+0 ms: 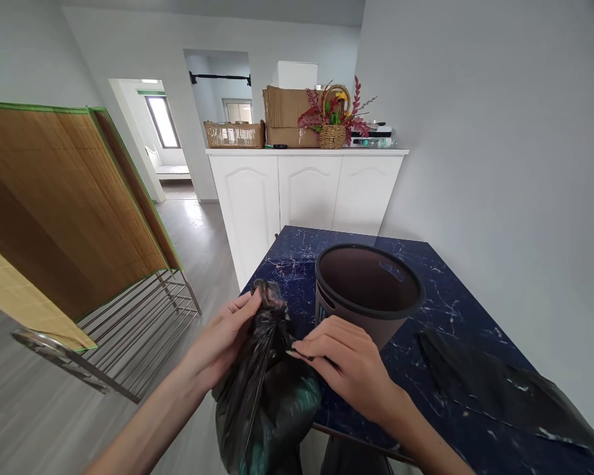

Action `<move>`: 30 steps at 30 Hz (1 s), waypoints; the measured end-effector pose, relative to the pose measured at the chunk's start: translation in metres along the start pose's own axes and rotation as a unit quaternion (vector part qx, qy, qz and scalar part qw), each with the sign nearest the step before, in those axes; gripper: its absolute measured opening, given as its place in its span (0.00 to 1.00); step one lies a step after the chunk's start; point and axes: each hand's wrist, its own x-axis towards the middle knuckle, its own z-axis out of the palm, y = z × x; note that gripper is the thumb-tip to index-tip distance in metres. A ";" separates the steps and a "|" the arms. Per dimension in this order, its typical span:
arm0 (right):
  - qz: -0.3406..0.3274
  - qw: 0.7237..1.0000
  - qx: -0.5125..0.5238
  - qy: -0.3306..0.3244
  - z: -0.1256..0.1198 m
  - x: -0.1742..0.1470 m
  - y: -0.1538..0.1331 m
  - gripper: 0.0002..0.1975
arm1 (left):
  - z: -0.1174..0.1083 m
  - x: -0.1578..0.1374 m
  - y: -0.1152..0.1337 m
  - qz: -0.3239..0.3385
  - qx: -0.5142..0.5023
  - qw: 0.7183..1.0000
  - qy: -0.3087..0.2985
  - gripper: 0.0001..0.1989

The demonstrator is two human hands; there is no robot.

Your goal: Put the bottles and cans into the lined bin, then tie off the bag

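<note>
Two hands closed on one full black bag [264, 402] at the near table [455, 310] edge: left hand [222, 340] pinching the gathered neck, right hand [349, 363] nipping a fold beside it, just in front of the empty bin [371, 293]. Likely to slip and sag open, being hung off the edge by fingertips only. Could also tear where the thin plastic is bunched.

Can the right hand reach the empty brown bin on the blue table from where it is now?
Probably yes. The right hand pinches the filled black bag just in front of the bin, with nothing between them, but its fingers are occupied with the bag.
</note>
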 end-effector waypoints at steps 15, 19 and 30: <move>0.464 0.872 0.100 -0.120 -0.034 -0.055 -0.022 0.16 | -0.033 -0.009 -0.022 0.041 -0.135 0.986 0.085 0.07; 0.437 0.893 0.029 -0.105 -0.023 -0.018 -0.035 0.17 | -0.014 -0.008 -0.027 0.088 -0.138 0.985 0.057 0.03; 0.269 0.921 -0.007 -0.282 0.022 0.022 -0.034 0.09 | -0.002 -0.014 -0.037 0.115 -0.018 0.993 -0.007 0.20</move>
